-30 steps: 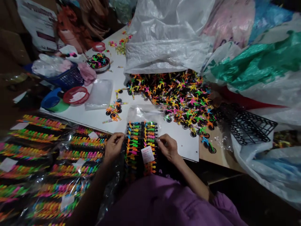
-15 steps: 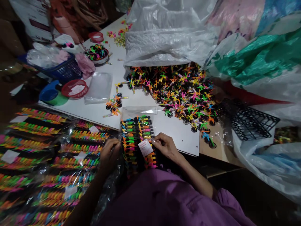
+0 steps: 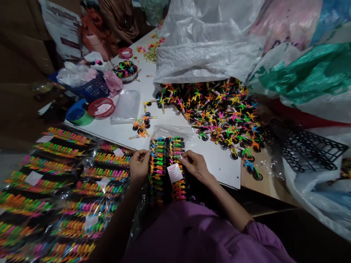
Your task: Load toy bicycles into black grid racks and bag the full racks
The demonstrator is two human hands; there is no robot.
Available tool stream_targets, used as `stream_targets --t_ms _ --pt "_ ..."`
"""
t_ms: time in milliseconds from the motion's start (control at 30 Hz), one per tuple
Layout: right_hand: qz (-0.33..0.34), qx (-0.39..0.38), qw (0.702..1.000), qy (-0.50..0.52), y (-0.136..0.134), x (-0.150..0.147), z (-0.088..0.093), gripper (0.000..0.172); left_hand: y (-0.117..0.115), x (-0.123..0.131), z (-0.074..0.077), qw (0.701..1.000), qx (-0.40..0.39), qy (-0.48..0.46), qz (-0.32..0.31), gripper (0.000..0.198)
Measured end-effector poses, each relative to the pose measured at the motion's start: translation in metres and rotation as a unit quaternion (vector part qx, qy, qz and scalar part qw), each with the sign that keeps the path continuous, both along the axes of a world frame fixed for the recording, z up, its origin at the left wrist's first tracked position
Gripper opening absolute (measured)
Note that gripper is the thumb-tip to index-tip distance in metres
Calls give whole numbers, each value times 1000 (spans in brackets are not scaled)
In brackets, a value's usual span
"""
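Both my hands are at a clear plastic packet holding black-backed rows of neon plastic toys, with a white label on its front. My left hand pinches the packet's left edge. My right hand grips its right side, fingertips close to the label. Beneath the packet, my purple sleeve and lap fill the lower middle. Several sealed packets of the same kind lie in overlapping rows left of my hands.
A heap of loose neon wheeled toys spills from a white woven sack onto a white board. A black plastic rack lies right. Further back stand a blue basket, a red basket and a toy-filled bowl.
My left hand has come up from lower on the packet to pinch its left edge. The whole view has shifted slightly, with the table appearing further right.
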State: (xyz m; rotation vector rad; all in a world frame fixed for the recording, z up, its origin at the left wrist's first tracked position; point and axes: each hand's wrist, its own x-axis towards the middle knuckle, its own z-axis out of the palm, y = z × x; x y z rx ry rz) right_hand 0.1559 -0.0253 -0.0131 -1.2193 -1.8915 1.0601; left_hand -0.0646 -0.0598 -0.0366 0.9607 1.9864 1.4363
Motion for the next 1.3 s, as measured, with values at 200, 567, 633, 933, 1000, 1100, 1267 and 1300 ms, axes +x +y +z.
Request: stream_targets --t_ms 200,567,633,933,1000,1100,1267,1300 --pt "14 1 1000 -20 2 0 1 28 1 0 2 1000 -4 7 -3 26" --pt "27 8 999 -32 6 0 0 29 13 -2 19 996 -68 48 -44 29" --pt "26 7 999 -35 5 1 1 29 12 -1 19 994 -71 66 -40 29" --pt "31 22 998 -44 1 -1 4 29 8 4 27 968 -102 226 -50 31" --pt "33 21 998 -40 1 0 3 29 9 2 30 966 -115 220 -67 31" --pt "29 18 999 -33 0 0 3 29 6 -4 29 978 -96 154 -98 29" --pt "28 13 999 -18 0 0 1 28 -8 -13 29 974 -23 176 -140 22" --pt "29 17 999 -13 -1 1 1 27 -12 -15 30 964 -6 218 -150 20"
